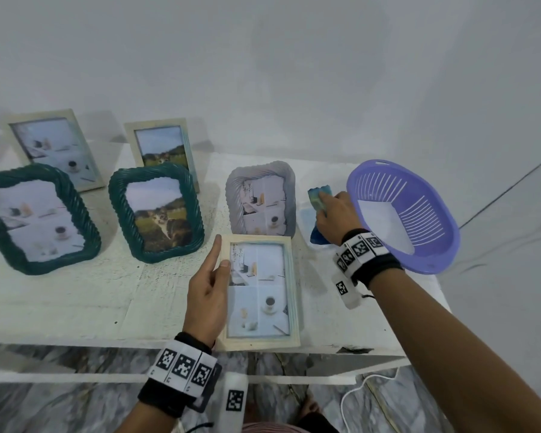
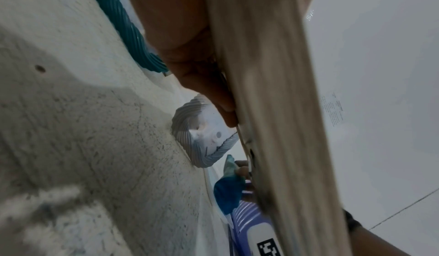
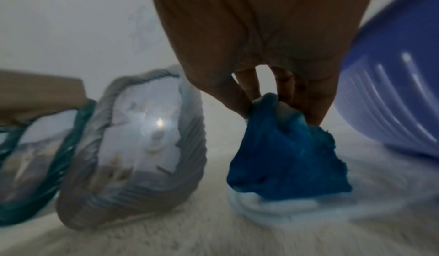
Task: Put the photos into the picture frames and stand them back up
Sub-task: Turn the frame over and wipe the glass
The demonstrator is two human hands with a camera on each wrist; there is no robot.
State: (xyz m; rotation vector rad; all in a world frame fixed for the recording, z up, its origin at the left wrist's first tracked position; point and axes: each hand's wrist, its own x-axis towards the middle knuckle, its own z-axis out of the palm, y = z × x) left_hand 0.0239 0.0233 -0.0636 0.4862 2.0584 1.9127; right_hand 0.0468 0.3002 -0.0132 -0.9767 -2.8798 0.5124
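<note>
While six frames hold photos, left fingers grip one, right fingers pinch blue cloth.

a home: white shelf, marble floor.

Rough matt white table, glossy glazed wood-look frame, slotted plastic basket.

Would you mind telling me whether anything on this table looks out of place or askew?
One thing: the cream frame is not standing like the other five; the left hand grips its left edge. Beside the lavender basket, the right hand pinches a blue cloth.
</note>
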